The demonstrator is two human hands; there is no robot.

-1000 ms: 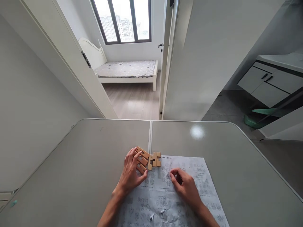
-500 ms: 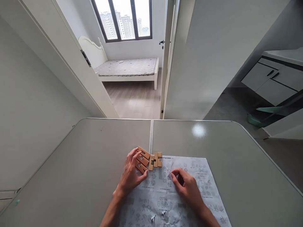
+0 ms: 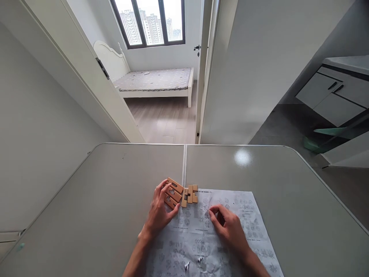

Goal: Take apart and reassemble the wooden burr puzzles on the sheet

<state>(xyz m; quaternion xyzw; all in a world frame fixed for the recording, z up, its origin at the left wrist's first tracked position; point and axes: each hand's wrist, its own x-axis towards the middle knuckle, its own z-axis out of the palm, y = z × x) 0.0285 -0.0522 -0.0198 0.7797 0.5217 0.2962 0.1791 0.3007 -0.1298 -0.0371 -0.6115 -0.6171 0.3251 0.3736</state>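
At the left: bare wall, grey-white, beside the left half of a grey desk.

Beyond the desk, through a doorway: one white bed, patterned mattress, under a dark-framed window.

Left grip: bare hand, fingers bent over the upper left of the slanted pieces, thumb at their lower right end; a loose hold, pieces lying between.

Slanted pieces: wooden, notched, laid side by side, tilted down to the right, dark numerals on some. Position: on the desk side, about the sheet's upper left corner.

Next right, just beside them: lighter wooden pieces, notched, standing in a close group near the desk's centre seam.

Printed sheet: white, creased, rows of small diagrams, with torn spots toward the near edge.

Right grip: over the sheet, apart from all the wood in view; fingers curled, thumb drawn to the forefinger, nothing seen between the tips. Palm hollow too shadowed to read.

Far right: white cabinet, dark handles.

Step in hand, as judged: steadying and ordering the numbered wood beside the diagrams. Next move would call for the right fingers to uncurl and reach left, the left hold kept light so neighbours do not shift.
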